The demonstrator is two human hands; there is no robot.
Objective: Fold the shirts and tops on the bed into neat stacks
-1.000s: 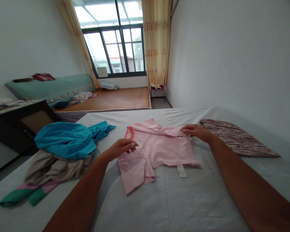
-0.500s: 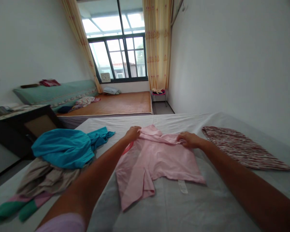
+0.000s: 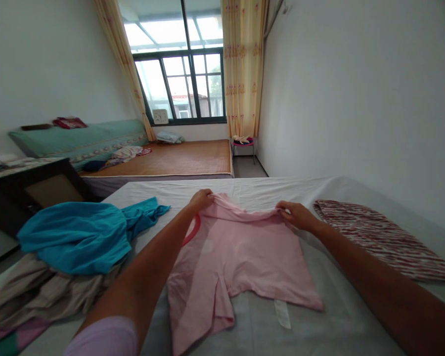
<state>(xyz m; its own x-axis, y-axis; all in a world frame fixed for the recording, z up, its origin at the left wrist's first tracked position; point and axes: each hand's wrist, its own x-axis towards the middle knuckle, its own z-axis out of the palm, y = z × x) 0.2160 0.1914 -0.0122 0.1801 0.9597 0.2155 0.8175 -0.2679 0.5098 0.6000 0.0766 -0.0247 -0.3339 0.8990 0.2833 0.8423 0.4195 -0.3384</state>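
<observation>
While L hand & R hand hold pink shirt w/ narrow grip, cabinet hides contents.

Lower left: blue garment, rumpled, lying over a grey-brown garment. Right: striped cloth, red-brown and white. Upper centre: dark-framed window, patterned yellow curtain hanging at its right; square clock at the window's lower left corner. Left edge: dark cabinet. Below the curtain: pink-rimmed stool, items on top.
</observation>
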